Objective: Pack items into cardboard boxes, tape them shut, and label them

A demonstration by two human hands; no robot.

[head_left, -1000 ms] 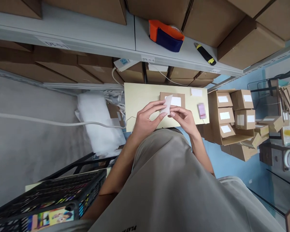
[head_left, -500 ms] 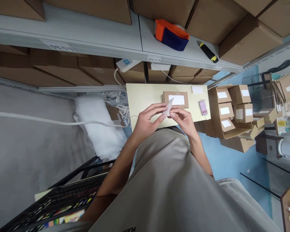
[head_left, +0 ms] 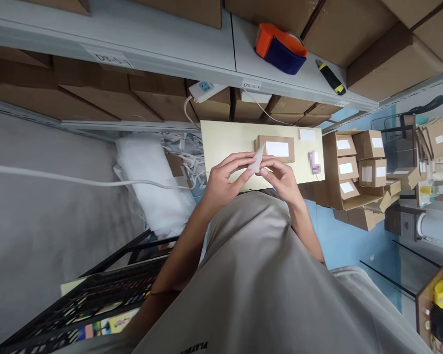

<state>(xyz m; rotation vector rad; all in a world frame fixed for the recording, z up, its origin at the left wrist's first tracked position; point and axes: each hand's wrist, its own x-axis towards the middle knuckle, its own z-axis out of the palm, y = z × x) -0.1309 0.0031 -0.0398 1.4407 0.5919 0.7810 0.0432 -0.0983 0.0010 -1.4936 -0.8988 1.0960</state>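
Note:
Between my two hands is a small white paper label point(head_left: 257, 161), tilted upward above the near side of the pale yellow table point(head_left: 225, 140). My left hand point(head_left: 227, 178) pinches its left side between thumb and fingers. On the other side, my right hand point(head_left: 280, 178) grips the lower right edge with thumb and fingertips. A small brown cardboard box point(head_left: 274, 148) with a white label on top lies just beyond my fingers, partly hidden by them. Near the table's right end are a white card point(head_left: 307, 134) and a blurred pinkish item point(head_left: 314, 162).
A grey shelf point(head_left: 192, 54) spans the far side, holding cartons, an orange and blue tape dispenser point(head_left: 281, 49) and a black and yellow utility knife point(head_left: 331, 78). Right of the table stands a large open carton point(head_left: 332, 172) of labelled boxes. White wrapping point(head_left: 151, 182) and a cable point(head_left: 96, 178) are left.
The view has shifted slightly, so the table and shelf appear a little further right and higher. Both hands keep hold of the paper label, almost unmoved.

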